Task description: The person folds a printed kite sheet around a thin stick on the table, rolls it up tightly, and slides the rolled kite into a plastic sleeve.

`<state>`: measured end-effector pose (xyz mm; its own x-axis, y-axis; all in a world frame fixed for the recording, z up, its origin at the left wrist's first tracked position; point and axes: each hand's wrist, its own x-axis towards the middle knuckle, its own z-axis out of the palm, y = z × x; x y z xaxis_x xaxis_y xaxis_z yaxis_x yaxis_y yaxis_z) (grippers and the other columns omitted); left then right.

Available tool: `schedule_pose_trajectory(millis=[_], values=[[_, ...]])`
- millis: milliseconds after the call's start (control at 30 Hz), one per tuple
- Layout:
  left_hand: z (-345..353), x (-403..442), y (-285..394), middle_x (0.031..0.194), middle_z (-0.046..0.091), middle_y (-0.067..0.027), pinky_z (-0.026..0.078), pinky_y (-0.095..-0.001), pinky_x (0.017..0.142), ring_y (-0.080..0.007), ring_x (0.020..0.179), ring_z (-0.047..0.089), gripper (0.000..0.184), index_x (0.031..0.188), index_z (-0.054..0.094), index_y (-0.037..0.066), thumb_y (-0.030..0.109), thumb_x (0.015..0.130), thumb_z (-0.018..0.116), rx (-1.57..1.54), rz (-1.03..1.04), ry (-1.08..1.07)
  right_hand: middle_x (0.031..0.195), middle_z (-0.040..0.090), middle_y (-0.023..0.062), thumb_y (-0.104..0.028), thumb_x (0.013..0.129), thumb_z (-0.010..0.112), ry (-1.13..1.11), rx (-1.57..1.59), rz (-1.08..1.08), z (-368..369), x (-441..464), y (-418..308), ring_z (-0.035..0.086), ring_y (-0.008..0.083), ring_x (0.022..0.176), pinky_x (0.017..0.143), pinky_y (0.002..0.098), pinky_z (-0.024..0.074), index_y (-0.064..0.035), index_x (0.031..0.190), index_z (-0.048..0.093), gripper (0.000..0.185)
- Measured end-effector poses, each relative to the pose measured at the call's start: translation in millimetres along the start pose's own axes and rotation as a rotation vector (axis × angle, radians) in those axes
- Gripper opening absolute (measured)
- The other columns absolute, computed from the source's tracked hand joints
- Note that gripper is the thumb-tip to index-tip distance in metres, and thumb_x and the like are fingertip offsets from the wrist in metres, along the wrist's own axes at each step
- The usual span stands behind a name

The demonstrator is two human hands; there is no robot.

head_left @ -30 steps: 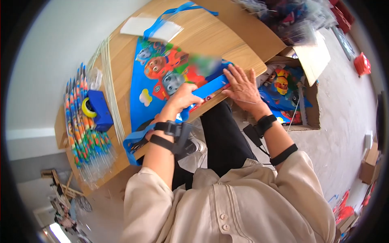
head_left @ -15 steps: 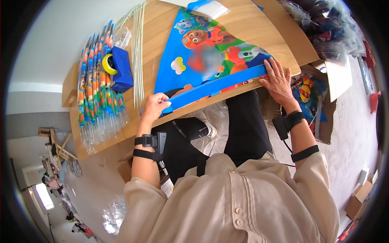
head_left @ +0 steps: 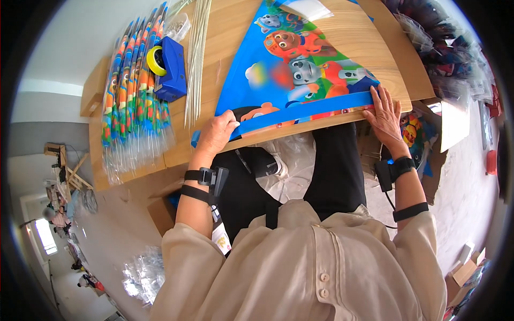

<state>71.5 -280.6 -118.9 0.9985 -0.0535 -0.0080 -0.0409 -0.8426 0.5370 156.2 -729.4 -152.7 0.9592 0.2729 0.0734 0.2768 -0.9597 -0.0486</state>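
A blue triangular sheet with cartoon dogs [head_left: 305, 67] lies on the wooden table [head_left: 230, 32], its long side along the near edge. Along that side runs a flat blue strip [head_left: 305, 111]. My left hand [head_left: 217, 131] pinches the strip near the sheet's left corner, and a short end of blue strip shows beyond the fingers. At the right corner my right hand [head_left: 384, 115] rests with its fingers spread, their tips on the end of the strip and the sheet.
Packed printed bundles [head_left: 134, 85] lie at the left beside a blue tape dispenser [head_left: 171, 69] and thin pale rods [head_left: 197, 59]. White sheets [head_left: 308, 8] lie at the far edge. An open carton [head_left: 436, 155] stands right, below plastic-wrapped goods [head_left: 450, 48].
My left hand has moved left, away from my right hand, and the blue strip now stretches straight along the sheet's near side. The camera view has shifted.
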Motion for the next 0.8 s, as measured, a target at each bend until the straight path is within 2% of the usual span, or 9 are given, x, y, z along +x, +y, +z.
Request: schedule_pose_trajectory(millis=[133, 267, 333, 367, 400, 467, 633, 733, 800], values=[[5.6, -4.4, -0.6, 0.075, 0.063, -0.0147, 0.048, -0.0446, 0.062, -0.0374, 0.074, 0.061, 0.02, 0.084, 0.05, 0.004, 0.015, 0.085, 0.067, 0.067, 0.045, 0.031, 0.158, 0.018, 0.0056, -0.051, 0.092, 0.048, -0.006, 0.006, 0.011, 0.4, 3.6, 6.7, 0.015, 0.025, 0.146, 0.116, 0.0544, 0.0044, -0.017, 0.152, 0.021, 0.074], [7.7, -6.8, 0.1, 0.075, 0.062, -0.0145, 0.047, -0.0452, 0.06, -0.0381, 0.073, 0.061, 0.02, 0.085, 0.049, 0.004, 0.013, 0.084, 0.067, 0.078, 0.128, 0.118, 0.157, 0.022, 0.0106, -0.046, 0.09, 0.055, 0.064, -0.032, 0.083, -15.2, 8.4, -26.8, 0.016, 0.0282, 0.146, 0.115, 0.0562, 0.0056, -0.0086, 0.148, 0.028, 0.074], [9.4, -10.0, -0.5, 0.073, 0.061, -0.0158, 0.046, -0.0452, 0.06, -0.0391, 0.072, 0.06, 0.019, 0.086, 0.05, 0.005, 0.012, 0.084, 0.067, 0.056, 0.136, 0.133, 0.152, 0.03, 0.0136, -0.04, 0.083, 0.067, 0.243, 0.128, -0.193, -32.4, 6.6, -76.9, 0.023, 0.0314, 0.143, 0.113, 0.058, 0.0112, -0.0057, 0.145, 0.032, 0.079], [9.9, -9.8, -0.8, 0.074, 0.061, -0.0158, 0.046, -0.0453, 0.06, -0.0392, 0.073, 0.06, 0.019, 0.086, 0.05, 0.005, 0.012, 0.084, 0.067, 0.082, 0.132, 0.131, 0.151, 0.031, 0.0144, -0.039, 0.078, 0.071, 0.174, 0.362, -0.298, -32.6, 0.3, -105.5, 0.025, 0.0321, 0.141, 0.113, 0.0569, 0.012, -0.0058, 0.144, 0.035, 0.082], [9.5, -8.0, -0.8, 0.075, 0.062, -0.0158, 0.046, -0.0454, 0.06, -0.0394, 0.074, 0.06, 0.019, 0.086, 0.05, 0.005, 0.012, 0.084, 0.067, 0.11, 0.13, 0.131, 0.151, 0.03, 0.0141, -0.041, 0.076, 0.072, 0.05, 0.316, -0.425, -42.9, -3.2, -140.4, 0.026, 0.0319, 0.141, 0.114, 0.0552, 0.0138, -0.0062, 0.144, 0.034, 0.085], [9.3, -7.1, -0.8, 0.076, 0.062, -0.0157, 0.046, -0.0456, 0.06, -0.0394, 0.075, 0.06, 0.02, 0.086, 0.049, 0.005, 0.011, 0.083, 0.068, 0.116, 0.139, 0.135, 0.151, 0.03, 0.0134, -0.043, 0.075, 0.072, 0.052, 0.344, -0.588, -38.0, -12.7, -193.2, 0.028, 0.0309, 0.14, 0.114, 0.0541, 0.0153, -0.0056, 0.143, 0.035, 0.085], [6.9, -7.1, -4.9, 0.079, 0.063, -0.0161, 0.046, -0.0463, 0.062, -0.0402, 0.079, 0.06, 0.02, 0.086, 0.049, 0.004, 0.012, 0.084, 0.067, 0.1, 0.15, 0.116, 0.152, 0.027, 0.0176, -0.049, 0.075, 0.071, 0.091, 0.49, -0.445, -10.8, -12.6, -242.2, 0.024, 0.0327, 0.141, 0.114, 0.0547, 0.0155, -0.0034, 0.139, 0.039, 0.085], [3.4, -3.0, -12.9, 0.076, 0.062, -0.0152, 0.046, -0.044, 0.061, -0.0374, 0.073, 0.061, 0.018, 0.086, 0.051, 0.004, 0.013, 0.086, 0.066, 0.038, 0.124, 0.056, 0.152, 0.024, 0.0206, -0.054, 0.075, 0.068, 0.035, 0.426, -0.502, -3.7, -21.0, -240.4, 0.02, 0.0352, 0.143, 0.113, 0.0559, 0.0142, -0.0034, 0.139, 0.039, 0.087], [-2.7, -0.8, -22.0, 0.07, 0.06, -0.0098, 0.046, -0.0371, 0.058, -0.0247, 0.063, 0.059, 0.016, 0.084, 0.055, 0.003, 0.015, 0.087, 0.065, -0.196, 0.05, -0.044, 0.153, 0.021, 0.0218, -0.058, 0.074, 0.066, 0.043, 0.421, -0.516, 0.2, -22.1, -240.3, 0.018, 0.037, 0.143, 0.113, 0.0575, 0.0125, -0.005, 0.14, 0.04, 0.088]])
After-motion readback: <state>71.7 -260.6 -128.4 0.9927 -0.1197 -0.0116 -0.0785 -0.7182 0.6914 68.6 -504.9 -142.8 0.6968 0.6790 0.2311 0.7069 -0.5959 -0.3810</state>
